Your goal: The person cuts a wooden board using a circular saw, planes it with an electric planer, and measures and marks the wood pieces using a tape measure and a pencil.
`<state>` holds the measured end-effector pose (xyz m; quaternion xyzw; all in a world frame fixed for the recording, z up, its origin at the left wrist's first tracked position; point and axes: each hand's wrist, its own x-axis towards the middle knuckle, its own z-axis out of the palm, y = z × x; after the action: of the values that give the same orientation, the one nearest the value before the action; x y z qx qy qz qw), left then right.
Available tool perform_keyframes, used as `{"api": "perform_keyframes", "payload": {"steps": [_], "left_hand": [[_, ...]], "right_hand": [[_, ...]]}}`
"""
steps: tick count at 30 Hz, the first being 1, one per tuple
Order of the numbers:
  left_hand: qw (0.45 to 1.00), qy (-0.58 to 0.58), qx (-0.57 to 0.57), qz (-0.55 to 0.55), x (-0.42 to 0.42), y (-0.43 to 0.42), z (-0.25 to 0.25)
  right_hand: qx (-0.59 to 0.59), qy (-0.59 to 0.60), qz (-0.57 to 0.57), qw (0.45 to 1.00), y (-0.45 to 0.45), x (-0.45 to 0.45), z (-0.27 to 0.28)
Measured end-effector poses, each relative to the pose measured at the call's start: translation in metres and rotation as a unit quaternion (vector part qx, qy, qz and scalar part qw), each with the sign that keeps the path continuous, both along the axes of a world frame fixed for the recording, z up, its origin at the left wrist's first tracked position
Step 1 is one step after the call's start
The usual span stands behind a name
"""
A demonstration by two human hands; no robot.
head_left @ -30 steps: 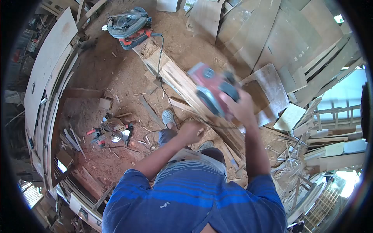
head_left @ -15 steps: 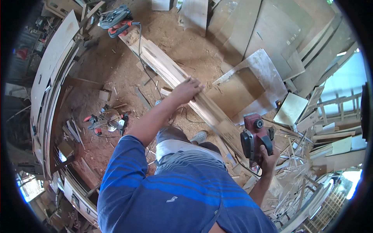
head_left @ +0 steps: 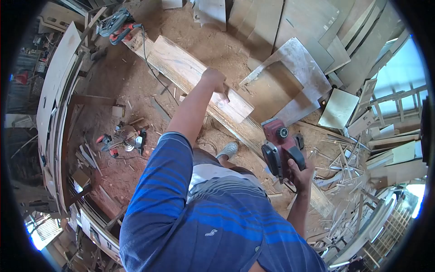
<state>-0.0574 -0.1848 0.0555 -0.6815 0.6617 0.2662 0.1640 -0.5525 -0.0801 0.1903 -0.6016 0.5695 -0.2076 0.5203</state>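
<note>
A pale wooden board (head_left: 181, 56) lies with its broad face up, lengthwise along a longer plank (head_left: 235, 129). My left hand (head_left: 214, 80) is at the board's far edge, its fingers curled and partly hidden, with one digit reaching down onto the face. In my right hand (head_left: 301, 174) is a red and black electric planer (head_left: 282, 147), gripped by its rear handle. The planer is beside the near end of the board, apart from it.
A circular saw (head_left: 118, 28) rests at the plank's far end, its cord trailing along the plank. Another power tool (head_left: 124, 141) sits on the dusty floor to the left. Plywood sheets (head_left: 312, 68) lean at the right, with wood scraps (head_left: 340, 158) strewn below.
The board has turned from its narrow edge to its broad face. My left hand has shifted from over it to its far edge. The planer has moved up and left in view.
</note>
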Motion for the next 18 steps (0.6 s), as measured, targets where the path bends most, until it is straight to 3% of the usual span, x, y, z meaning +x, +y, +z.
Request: {"api": "perform_keyframes", "payload": {"steps": [3, 7, 12, 18], "left_hand": [[1.0, 0.001, 0.012, -0.006, -0.001, -0.003, 0.01], [0.999, 0.013, 0.037, -0.022, -0.003, -0.005, 0.011], [0.996, 0.032, -0.069, -0.042, -0.043, 0.024, 0.011], [0.969, 0.109, -0.219, -0.029, -0.12, 0.076, 0.002]], "right_hand": [[0.006, 0.045, 0.01, 0.999, 0.001, -0.006, 0.006], [-0.017, 0.021, -0.018, 0.999, 0.003, -0.006, 0.009], [0.027, 0.029, -0.048, 0.998, 0.001, -0.015, 0.008], [-0.009, 0.055, -0.019, 0.998, -0.005, -0.014, 0.01]]}}
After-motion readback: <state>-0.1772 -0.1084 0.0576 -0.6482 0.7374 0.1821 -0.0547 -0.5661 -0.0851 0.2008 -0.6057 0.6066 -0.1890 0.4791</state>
